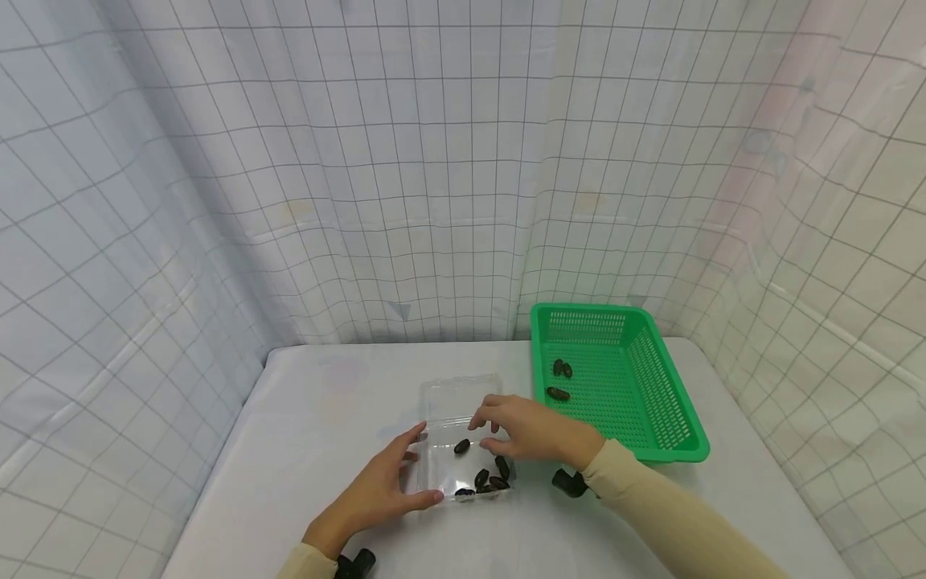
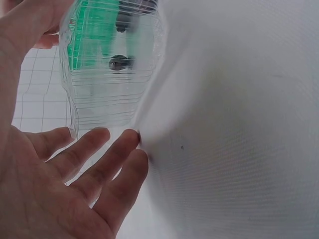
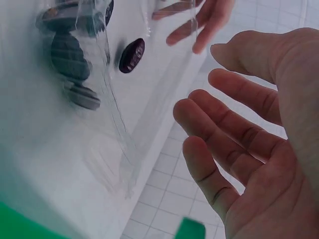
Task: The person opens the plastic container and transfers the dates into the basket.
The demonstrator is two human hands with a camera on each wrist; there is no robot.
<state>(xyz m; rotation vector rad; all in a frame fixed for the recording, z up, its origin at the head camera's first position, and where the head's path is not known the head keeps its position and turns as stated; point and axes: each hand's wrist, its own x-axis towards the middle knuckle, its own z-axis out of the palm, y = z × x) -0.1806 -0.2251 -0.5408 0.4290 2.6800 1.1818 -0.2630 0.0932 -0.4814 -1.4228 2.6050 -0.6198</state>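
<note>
A clear plastic clamshell box (image 1: pixel 440 466) lies on the table with its lid (image 1: pixel 460 392) folded back. Several dark, wrinkled oval fruits that look like dates (image 1: pixel 482 478) are gathered toward its near right corner. One date (image 1: pixel 462 446) lies apart, farther back in the box, and shows as dark and glossy in the right wrist view. My left hand (image 1: pixel 383 486) is at the box's left side, fingers spread, fingertips at the clear wall. Above the box's right part hovers my right hand (image 1: pixel 531 430), fingers loosely bent and nothing between them.
To the right stands a green slotted plastic basket (image 1: pixel 615 406) with three dates (image 1: pixel 559 394) along its left side. The right forearm passes in front of its near left corner. White gridded curtains (image 1: pixel 434 201) enclose the white table (image 1: pixel 311 402) at the back and sides.
</note>
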